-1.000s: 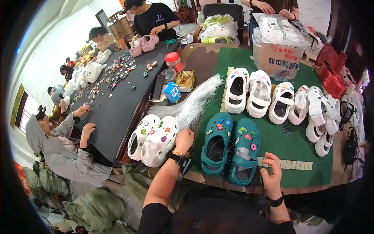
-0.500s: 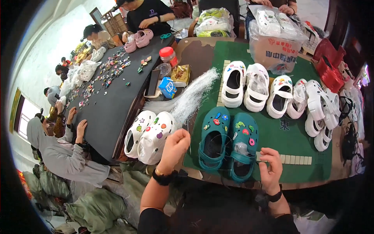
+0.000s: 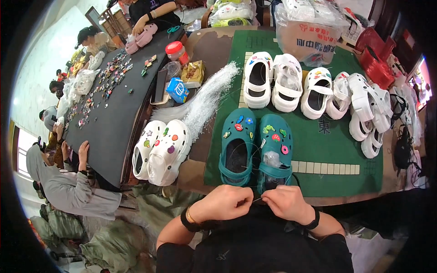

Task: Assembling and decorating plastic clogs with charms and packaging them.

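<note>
Close to the table's near edge, my left hand [image 3: 228,201] and my right hand [image 3: 286,203] are both closed in a pinch, with a thin clear plastic strand [image 3: 257,199] between the fingertips. Just beyond them stands a pair of teal clogs, the left clog [image 3: 237,132] and the right clog [image 3: 276,136], both decorated with colourful charms. The right one has clear plastic wadding inside, and its heel is partly hidden by my right hand. Fine strands loop around the clogs' inner sides; their exact path is hard to make out.
White clogs with charms [image 3: 170,152] stand on the left, beside a bundle of clear strands [image 3: 202,109]. Several white clogs [image 3: 287,84] line the back of the green mat [image 3: 332,186]. A blue packet [image 3: 177,90] and red-lidded jar [image 3: 176,52] stand farther off. Co-workers sit at the dark table [image 3: 118,127].
My hands have come down and together in front of the teal clogs; before, they were apart, the left beside the white clogs and the right beside the teal pair. The view has shifted slightly.
</note>
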Motion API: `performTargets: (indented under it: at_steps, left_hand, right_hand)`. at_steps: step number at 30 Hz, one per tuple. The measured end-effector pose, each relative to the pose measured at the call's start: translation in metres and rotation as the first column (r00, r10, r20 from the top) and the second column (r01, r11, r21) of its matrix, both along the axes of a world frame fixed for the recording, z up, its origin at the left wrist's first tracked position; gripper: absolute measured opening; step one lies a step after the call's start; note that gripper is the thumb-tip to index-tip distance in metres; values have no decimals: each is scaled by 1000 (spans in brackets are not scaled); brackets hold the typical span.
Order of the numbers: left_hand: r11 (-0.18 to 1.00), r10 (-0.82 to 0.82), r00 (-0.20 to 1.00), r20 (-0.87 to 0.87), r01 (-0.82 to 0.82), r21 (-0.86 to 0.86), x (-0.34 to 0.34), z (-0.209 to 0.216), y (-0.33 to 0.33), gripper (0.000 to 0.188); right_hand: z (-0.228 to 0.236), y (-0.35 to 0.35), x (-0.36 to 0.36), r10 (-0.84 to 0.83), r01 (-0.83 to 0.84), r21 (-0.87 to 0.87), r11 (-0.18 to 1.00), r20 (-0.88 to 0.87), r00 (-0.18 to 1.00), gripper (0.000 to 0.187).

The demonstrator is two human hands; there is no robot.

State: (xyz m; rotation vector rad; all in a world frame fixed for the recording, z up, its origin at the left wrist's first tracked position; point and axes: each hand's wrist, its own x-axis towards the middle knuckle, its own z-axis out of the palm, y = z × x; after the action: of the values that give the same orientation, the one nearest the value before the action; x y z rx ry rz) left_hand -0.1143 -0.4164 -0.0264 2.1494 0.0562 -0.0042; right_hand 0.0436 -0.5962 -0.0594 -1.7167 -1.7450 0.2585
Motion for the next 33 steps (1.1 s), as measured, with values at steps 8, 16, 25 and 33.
performTargets:
  at_steps: [8, 16, 25, 33]
  left_hand:
    - [813, 581, 811, 61, -582, -16, -9, -5, 27, 11]
    - [782, 481, 829, 284, -553, 289, -7, -20, 37, 16]
    - [771, 415, 892, 177, -449, 452, 3, -34, 29, 21]
    - [818, 426, 864, 268, -494, 294, 6, -37, 35, 12]
  right_hand:
    - [-21, -5, -4, -217, 181, -204, 962, -173, 961, 19]
    - [-17, 15, -13, -321, 286, -219, 933, -142, 937, 20]
    - [-22, 37, -28, -345, 326, -137, 935, -149, 927, 16]
    - [-24, 35, -26, -322, 305, -129, 944, -141, 936, 12]
